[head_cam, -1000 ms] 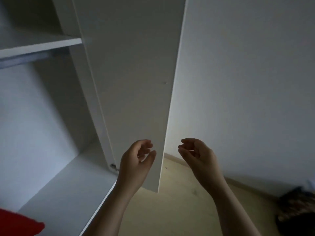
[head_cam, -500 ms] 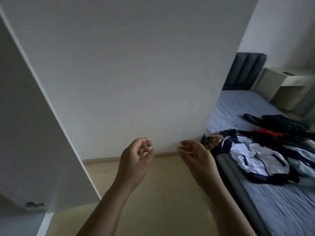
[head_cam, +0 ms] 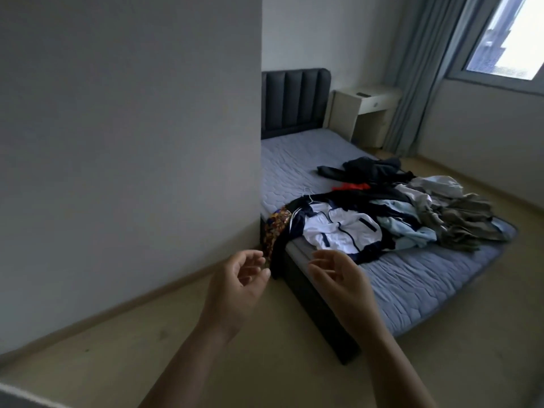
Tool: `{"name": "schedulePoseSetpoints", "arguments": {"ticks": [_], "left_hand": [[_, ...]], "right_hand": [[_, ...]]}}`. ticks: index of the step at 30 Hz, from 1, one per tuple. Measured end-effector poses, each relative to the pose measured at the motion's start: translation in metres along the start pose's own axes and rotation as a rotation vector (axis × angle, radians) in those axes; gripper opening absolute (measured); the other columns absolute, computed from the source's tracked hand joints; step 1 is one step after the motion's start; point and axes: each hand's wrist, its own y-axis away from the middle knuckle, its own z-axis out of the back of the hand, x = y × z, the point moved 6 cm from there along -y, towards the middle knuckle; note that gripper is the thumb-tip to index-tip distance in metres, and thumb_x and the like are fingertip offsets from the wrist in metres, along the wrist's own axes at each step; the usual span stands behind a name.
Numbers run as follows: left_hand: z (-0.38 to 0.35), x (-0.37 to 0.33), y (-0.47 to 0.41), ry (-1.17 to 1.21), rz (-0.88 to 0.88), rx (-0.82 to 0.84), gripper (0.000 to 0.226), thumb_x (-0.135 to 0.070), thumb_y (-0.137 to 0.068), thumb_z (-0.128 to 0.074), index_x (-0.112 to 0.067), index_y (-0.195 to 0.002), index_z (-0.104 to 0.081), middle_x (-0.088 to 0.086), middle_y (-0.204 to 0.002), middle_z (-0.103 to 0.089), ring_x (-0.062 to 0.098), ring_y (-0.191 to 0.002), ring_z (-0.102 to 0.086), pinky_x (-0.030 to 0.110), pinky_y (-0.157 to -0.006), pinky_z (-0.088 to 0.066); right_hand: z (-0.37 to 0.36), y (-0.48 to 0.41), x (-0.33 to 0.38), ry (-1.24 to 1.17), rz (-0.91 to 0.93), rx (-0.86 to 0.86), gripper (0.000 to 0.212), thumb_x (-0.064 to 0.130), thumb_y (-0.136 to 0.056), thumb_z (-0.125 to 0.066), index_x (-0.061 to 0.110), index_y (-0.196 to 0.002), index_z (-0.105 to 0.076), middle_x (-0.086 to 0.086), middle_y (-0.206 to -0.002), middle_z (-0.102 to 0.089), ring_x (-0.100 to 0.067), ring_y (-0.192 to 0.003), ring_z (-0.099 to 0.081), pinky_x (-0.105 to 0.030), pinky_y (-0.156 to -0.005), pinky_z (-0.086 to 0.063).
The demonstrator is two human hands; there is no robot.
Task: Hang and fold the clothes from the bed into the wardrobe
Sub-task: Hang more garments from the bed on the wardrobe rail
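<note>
In the head view both hands hang empty in front of the person, the left hand (head_cam: 238,285) and right hand (head_cam: 341,285) a little apart, fingers loosely curled round nothing, probably readied to take up a garment. The clothes (head_cam: 418,210) lie heaped across the foot half of the bed (head_cam: 294,160). A white-and-navy jacket (head_cam: 338,231) sits at its near side edge, and a patterned piece (head_cam: 276,231) droops over that edge beside the wall (head_cam: 132,142). Headboard (head_cam: 294,101), nightstand (head_cam: 365,113), curtain (head_cam: 412,83) and window (head_cam: 506,39) stand beyond. The wardrobe is out of view.

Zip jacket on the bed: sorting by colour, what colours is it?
Jacket white with navy trim; head view.
</note>
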Motion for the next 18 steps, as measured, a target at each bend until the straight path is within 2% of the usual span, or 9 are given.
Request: {"name": "schedulePoseSetpoints", "arguments": {"ticks": [5,8,12,18], "left_hand": [[-0.046,0.007,-0.048,0.031,-0.008,0.123,0.023,-0.01,-0.084,-0.068,-0.028,-0.098,-0.063,-0.005,-0.097,-0.069,0.011,-0.089,-0.065,0.021,-0.079,-0.051],[-0.061,0.015,-0.087,0.041,-0.014,0.159,0.022,-0.012,-0.084,-0.068,-0.029,-0.097,-0.063,-0.008,-0.095,-0.07,0.01,-0.089,-0.065,0.019,-0.077,-0.05],[-0.071,0.025,-0.143,0.06,-0.03,0.205,0.022,-0.013,-0.084,-0.068,-0.031,-0.096,-0.063,-0.013,-0.094,-0.07,0.01,-0.09,-0.066,0.026,-0.082,-0.053],[-0.085,0.04,-0.208,0.049,-0.016,0.271,0.022,-0.015,-0.085,-0.068,-0.033,-0.097,-0.063,-0.015,-0.095,-0.07,0.005,-0.09,-0.065,0.025,-0.081,-0.052]], "right_hand": [[0.031,-0.03,-0.023,0.005,-0.062,-0.116,0.018,0.018,-0.087,-0.069,0.023,-0.104,-0.065,0.006,-0.09,-0.071,-0.001,-0.081,-0.067,-0.017,-0.068,-0.053],[0.036,-0.057,-0.027,0.001,-0.079,-0.157,0.017,0.018,-0.088,-0.067,0.022,-0.105,-0.064,0.005,-0.092,-0.071,-0.003,-0.082,-0.068,-0.023,-0.071,-0.057],[0.03,-0.1,-0.028,0.013,-0.113,-0.198,0.017,0.015,-0.089,-0.066,0.02,-0.105,-0.064,0.001,-0.094,-0.07,-0.009,-0.084,-0.068,-0.031,-0.076,-0.058],[0.024,-0.153,-0.037,0.03,-0.168,-0.25,0.016,0.013,-0.088,-0.067,0.016,-0.104,-0.066,-0.001,-0.093,-0.07,-0.009,-0.083,-0.068,-0.031,-0.08,-0.057]]}}
